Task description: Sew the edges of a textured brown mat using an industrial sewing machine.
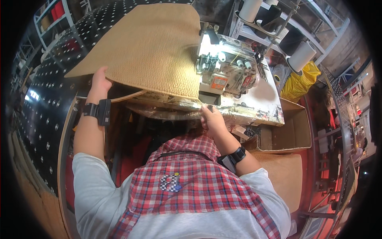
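Left fingers: the left hand [100,82] curls over the near left edge of the tan mat [147,47], gripping it.
Right fingers: the right hand [213,119] is closed, pinching the mat's front edge.
Mat: flat on the table [262,105], beside the sewing machine [223,67].
Box: cardboard box [292,131], right.

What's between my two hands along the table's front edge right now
In the head view, the tan mat's near edge spans from the left hand toward the right hand, over the worn table edge.
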The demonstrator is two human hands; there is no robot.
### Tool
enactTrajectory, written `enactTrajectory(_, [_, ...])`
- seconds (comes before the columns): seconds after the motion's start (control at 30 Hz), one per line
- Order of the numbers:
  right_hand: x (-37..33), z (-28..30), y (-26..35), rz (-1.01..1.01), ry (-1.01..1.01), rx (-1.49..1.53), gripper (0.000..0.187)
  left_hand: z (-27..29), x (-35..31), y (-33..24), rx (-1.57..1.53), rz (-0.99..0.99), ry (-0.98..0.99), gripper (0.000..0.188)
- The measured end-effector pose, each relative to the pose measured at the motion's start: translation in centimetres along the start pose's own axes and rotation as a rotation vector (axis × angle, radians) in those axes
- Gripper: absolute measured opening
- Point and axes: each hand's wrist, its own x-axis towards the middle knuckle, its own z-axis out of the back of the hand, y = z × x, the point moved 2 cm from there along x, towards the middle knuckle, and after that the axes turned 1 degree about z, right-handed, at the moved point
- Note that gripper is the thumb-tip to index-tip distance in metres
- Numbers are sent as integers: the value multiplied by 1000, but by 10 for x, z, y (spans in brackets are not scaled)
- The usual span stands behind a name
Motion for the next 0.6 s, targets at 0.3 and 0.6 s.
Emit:
enactTrajectory(0.3, [9, 22, 4, 19, -102, 142, 21, -31, 41, 2, 157, -43, -53, 24])
enactTrajectory(0.6, [13, 31, 3, -6, -76, 150, 22, -38, 122, 11, 279, -55, -94, 27])
